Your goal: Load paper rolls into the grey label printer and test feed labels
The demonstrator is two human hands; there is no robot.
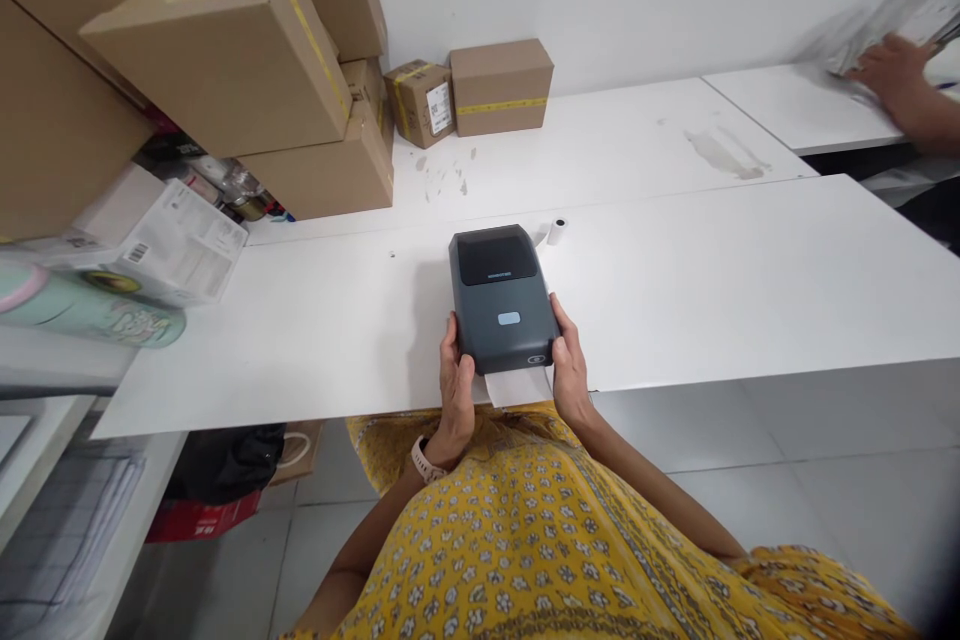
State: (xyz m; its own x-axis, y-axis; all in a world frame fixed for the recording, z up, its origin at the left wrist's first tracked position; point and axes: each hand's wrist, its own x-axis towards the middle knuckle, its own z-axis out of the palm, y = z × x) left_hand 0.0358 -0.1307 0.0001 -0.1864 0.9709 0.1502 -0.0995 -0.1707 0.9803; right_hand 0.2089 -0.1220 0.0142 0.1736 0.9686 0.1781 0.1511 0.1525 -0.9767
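Note:
A dark grey label printer (504, 305) with a black window and a light blue button rests at the front of the white table. My left hand (455, 382) grips its left front corner, thumb on the front edge. My right hand (570, 365) holds the right front corner the same way. From the printer's front slot a blank white paper label (519, 387) sticks out towards me. Behind the printer, on the right, stands a small roll of white paper (557, 231), with a strip leading towards the printer's back.
Cardboard boxes (225, 60) are stacked at the back left, with two smaller boxes (501, 88) against the wall. A mint green bottle (90, 305) lies at the left. At the far right, another person's hand (892, 75) touches grey plastic packaging (911, 20). The white table (712, 290) ends close to my body.

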